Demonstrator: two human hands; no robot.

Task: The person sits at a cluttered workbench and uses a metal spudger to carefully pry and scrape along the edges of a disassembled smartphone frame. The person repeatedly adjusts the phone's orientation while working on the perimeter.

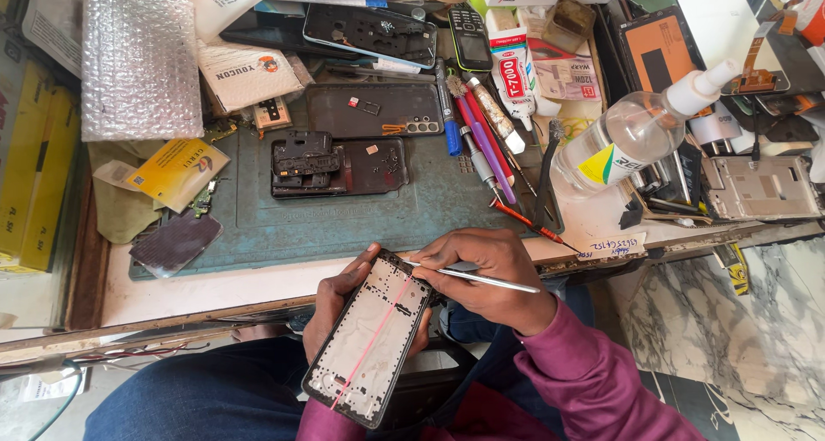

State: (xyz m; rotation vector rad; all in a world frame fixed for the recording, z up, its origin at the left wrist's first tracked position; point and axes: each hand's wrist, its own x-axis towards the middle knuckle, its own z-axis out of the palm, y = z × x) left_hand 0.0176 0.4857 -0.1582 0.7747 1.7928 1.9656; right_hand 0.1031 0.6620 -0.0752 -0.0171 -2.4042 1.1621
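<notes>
A: What do we see at our left hand (pixel 331 299)?
B: It's wrapped around the phone frame (pixel 369 338), tilted over our lap below the desk (pixel 215 282) edge, a pink strip running down its middle

A: And our right hand (pixel 481 269)?
B: Just beside it, pinched shut on metal tweezers (pixel 473 278), the tip touching the frame's top edge

A: Beyond the hands?
B: A green mat (pixel 344 217) carrying a black phone back (pixel 339 166); further right, a clear spray bottle (pixel 636 131)

black phone frame (pixel 368 345), pink strip (pixel 371 342), teal mat (pixel 344 222)
</notes>
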